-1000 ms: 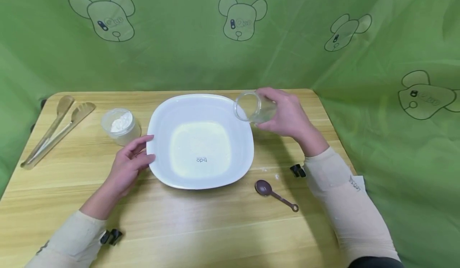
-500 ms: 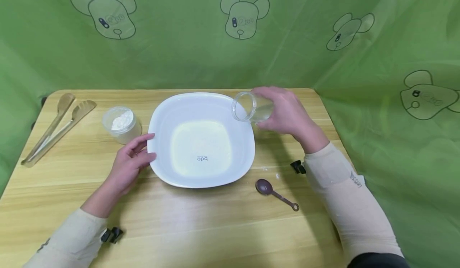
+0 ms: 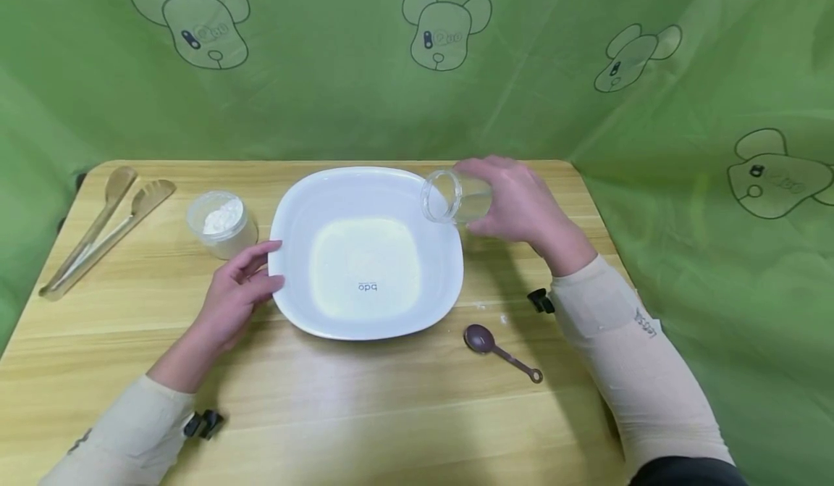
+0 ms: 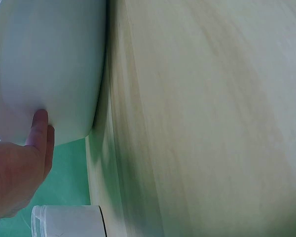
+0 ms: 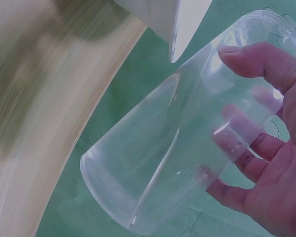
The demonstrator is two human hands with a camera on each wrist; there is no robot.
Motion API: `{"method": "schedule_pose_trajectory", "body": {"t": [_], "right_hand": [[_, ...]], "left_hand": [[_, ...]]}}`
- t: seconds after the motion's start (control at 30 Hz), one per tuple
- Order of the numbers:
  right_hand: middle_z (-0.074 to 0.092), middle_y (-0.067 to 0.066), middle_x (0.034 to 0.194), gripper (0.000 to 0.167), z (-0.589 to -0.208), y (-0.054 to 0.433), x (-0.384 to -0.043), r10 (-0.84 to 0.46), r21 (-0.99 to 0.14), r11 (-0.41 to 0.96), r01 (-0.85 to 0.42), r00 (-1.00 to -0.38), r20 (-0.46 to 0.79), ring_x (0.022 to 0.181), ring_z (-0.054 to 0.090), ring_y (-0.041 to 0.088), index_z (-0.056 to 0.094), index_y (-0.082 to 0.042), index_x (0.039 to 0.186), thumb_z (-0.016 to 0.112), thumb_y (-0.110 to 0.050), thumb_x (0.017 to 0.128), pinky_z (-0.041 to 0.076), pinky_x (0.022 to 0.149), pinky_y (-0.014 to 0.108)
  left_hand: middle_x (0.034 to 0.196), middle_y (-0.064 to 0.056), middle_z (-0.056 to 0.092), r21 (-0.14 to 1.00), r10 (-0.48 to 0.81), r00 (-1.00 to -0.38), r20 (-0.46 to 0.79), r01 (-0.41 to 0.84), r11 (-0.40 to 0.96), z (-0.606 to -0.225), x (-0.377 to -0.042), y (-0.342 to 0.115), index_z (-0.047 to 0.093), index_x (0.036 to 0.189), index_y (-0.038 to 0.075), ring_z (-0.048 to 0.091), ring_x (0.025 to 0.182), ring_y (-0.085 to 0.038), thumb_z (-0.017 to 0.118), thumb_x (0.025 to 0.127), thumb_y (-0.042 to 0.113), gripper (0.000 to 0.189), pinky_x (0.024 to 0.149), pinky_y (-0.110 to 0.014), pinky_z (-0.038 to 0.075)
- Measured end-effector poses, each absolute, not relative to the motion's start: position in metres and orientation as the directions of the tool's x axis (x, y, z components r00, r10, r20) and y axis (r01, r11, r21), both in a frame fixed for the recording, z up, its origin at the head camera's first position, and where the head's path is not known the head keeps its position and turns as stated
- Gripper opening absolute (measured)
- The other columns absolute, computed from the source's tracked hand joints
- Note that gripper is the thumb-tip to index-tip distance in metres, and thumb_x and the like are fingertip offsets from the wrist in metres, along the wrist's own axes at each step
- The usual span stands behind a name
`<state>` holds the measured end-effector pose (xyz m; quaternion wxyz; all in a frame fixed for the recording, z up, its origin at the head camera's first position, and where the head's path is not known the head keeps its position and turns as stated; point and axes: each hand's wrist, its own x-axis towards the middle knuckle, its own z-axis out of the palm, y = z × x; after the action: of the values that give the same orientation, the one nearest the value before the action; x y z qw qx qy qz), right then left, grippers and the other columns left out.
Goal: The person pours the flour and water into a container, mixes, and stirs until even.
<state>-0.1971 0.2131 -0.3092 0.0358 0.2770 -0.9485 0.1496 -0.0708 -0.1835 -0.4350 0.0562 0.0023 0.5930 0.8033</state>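
A white basin [image 3: 365, 269] with small dark lettering on its floor stands mid-table. My left hand [image 3: 237, 290] grips its left rim; in the left wrist view the fingers [image 4: 41, 131] lie against the outer wall. At the far right rim, my right hand [image 3: 517, 200] holds a clear jar [image 3: 472, 200], tipped on its side with the mouth over the basin. The right wrist view shows thumb and fingers wrapped round the see-through jar [image 5: 163, 133]. It has no lid, and a bright line runs along its inside; I cannot tell how much liquid is in it.
Left of the basin stands an open tub of white powder [image 3: 224, 225]. Tongs [image 3: 104, 232] with spoon and fork ends lie at the far left. A dark brown measuring spoon [image 3: 481, 340] lies front right, near white specks. A green curtain [image 3: 326, 73] hangs behind the table.
The jar has tipped slightly further, its mouth staying over the basin's right rim. The left hand keeps its grip and the basin stays in place; the whole view shifts slightly.
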Motion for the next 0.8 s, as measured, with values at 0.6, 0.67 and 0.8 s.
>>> {"method": "schedule_pose_trajectory", "body": {"t": [0.6, 0.67, 0.8], "right_hand": [[0.062, 0.013, 0.128, 0.079, -0.3056, 0.2127, -0.1971, -0.504, -0.194, 0.837, -0.512, -0.859, 0.091, 0.107, 0.06, 0.036, 0.061, -0.02, 0.136, 0.085, -0.015, 0.061, 0.054, 0.078, 0.053], [0.061, 0.013, 0.129, 0.08, -0.3051, 0.2127, -0.197, -0.505, -0.184, 0.84, -0.51, -0.86, 0.078, 0.106, 0.06, 0.036, 0.061, -0.02, 0.137, 0.083, -0.011, 0.06, 0.054, 0.076, 0.052], [0.061, 0.014, 0.128, 0.082, -0.3045, 0.212, -0.1969, -0.509, -0.166, 0.842, -0.513, -0.858, 0.07, 0.104, 0.06, 0.035, 0.061, -0.02, 0.137, 0.081, -0.008, 0.059, 0.054, 0.072, 0.05]], "left_hand": [[0.129, -0.012, 0.06, 0.949, 0.084, -0.994, -0.064, -0.086, -0.303, -0.432, -0.0712, -0.181, 0.052, 0.138, -0.003, 0.065, 0.108, -0.021, 0.061, 0.09, -0.014, 0.05, 0.086, -0.029, 0.058], [0.128, -0.012, 0.06, 0.948, 0.082, -0.995, -0.065, -0.087, -0.307, -0.4324, -0.0711, -0.1808, 0.052, 0.138, -0.003, 0.065, 0.107, -0.021, 0.061, 0.09, -0.014, 0.05, 0.086, -0.028, 0.058], [0.127, -0.013, 0.061, 0.947, 0.083, -0.994, -0.065, -0.088, -0.31, -0.4335, -0.0707, -0.1814, 0.053, 0.138, -0.002, 0.065, 0.107, -0.021, 0.061, 0.09, -0.014, 0.05, 0.085, -0.028, 0.058]]}}
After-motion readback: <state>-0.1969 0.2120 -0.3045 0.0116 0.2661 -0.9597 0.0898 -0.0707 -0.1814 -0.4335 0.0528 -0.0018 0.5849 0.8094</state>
